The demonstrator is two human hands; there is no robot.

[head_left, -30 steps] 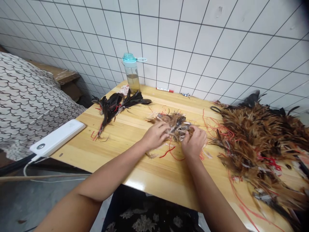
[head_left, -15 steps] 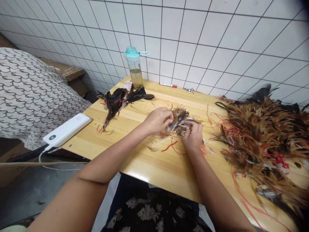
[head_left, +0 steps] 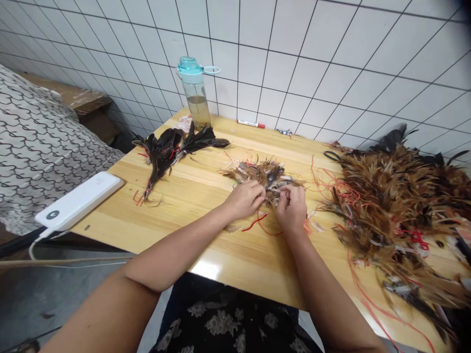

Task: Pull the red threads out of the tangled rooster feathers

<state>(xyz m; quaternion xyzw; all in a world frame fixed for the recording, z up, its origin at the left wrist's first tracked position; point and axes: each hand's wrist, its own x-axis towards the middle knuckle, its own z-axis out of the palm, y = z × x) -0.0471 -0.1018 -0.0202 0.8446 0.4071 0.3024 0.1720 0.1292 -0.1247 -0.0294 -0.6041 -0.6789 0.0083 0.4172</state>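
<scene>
A small bunch of brown feathers (head_left: 260,175) tied with red thread lies at the middle of the wooden table (head_left: 206,245). My left hand (head_left: 246,199) pinches the bunch's near edge from the left. My right hand (head_left: 293,208) pinches the same bunch from the right, fingers curled, close to the left hand. Loose red threads (head_left: 257,223) lie under both hands.
A big heap of brown feathers (head_left: 397,211) with red strings covers the table's right side. A dark feather bundle (head_left: 172,149) lies at the back left. A water bottle (head_left: 194,93) and a red marker (head_left: 250,123) stand by the tiled wall. A white power bank (head_left: 77,201) rests on the left edge.
Both hands drew slightly toward me along the brown bunch and came closer together. The camera view shifted a little; the other things on the table stayed put.
</scene>
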